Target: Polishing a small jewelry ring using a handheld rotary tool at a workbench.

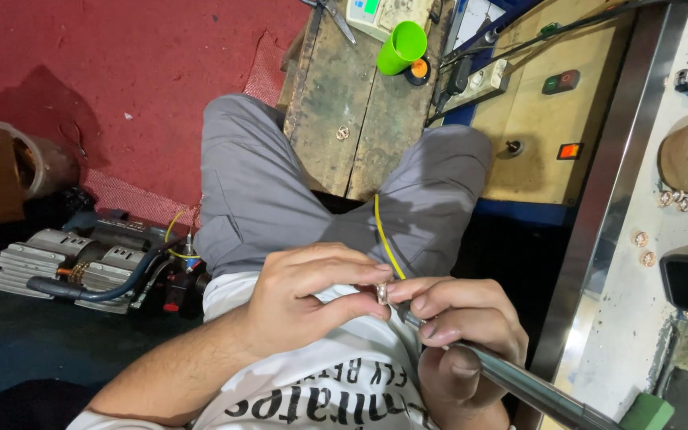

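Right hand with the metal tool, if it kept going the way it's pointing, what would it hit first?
The right hand aims the metal tool up-left; first in line is the small metal fitting pinched in the left hand's fingers, seemingly already touching it.

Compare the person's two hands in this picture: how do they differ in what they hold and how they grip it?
The left hand pinches a small metal fitting at its fingertips; the right hand wraps around a long metal tool shaft. The left hand comes in from the left, while the right hand sits lower right. Both meet at the fitting, beside a yellow wire.
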